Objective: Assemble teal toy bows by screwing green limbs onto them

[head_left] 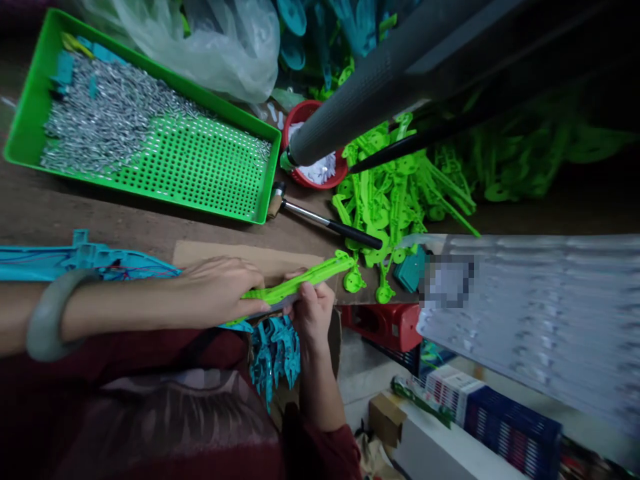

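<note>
A long, narrow bright green plastic part [295,283] is held between my two hands, tilted up towards the right. My left hand [223,287] is closed on its left end, knuckles up. My right hand [315,307] grips it from below near the middle, the thumb against its side. A greyish strip shows along its lower edge; I cannot make out what it is. Beneath the hands lies a piece of brown cardboard [200,252] on the table. A blue plastic part [40,257] with thin wires lies beside my left forearm.
A green perforated tray [210,180] holds many small metal pieces. Near it are a hammer [325,223] and a red bowl [300,113] of white pieces. Bright green parts [385,193] are heaped at the right. A thick grey pole [360,93] slants above the table.
</note>
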Available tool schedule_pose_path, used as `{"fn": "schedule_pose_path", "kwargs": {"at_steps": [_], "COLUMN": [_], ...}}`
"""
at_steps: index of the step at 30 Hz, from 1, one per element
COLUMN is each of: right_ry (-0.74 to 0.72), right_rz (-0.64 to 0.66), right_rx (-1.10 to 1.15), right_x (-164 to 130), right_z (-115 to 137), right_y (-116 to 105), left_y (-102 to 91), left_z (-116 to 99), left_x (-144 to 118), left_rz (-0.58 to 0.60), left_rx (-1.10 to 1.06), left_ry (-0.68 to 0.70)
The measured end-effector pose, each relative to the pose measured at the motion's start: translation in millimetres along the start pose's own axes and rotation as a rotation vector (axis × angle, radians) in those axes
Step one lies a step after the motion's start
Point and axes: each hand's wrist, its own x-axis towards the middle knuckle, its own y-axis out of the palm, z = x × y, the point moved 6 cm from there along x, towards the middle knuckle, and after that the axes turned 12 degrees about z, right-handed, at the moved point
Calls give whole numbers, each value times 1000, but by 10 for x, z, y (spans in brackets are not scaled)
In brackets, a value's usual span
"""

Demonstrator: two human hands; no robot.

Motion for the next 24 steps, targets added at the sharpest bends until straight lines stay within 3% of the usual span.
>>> {"fn": "schedule_pose_path", "kwargs": {"at_steps": [6,13,20,24], "right_ry": [-19,-206,-143,-62], "right_rz": [-4,-177,-207,-144], "right_rx": [21,18,136,-158], "right_x": [154,371,502,466], "right_z": [109,432,377,512], "right_y": [-27,-185,-166,-286], "left_y": [30,-2,-52,-96], "left_z": [-41,-68,-67,-119], "left_x": [96,70,93,-28], "left_rz": [-20,-47,-71,-111], "left_rx": [-8,20,55,146], "left_ry": [40,103,128,113]}}
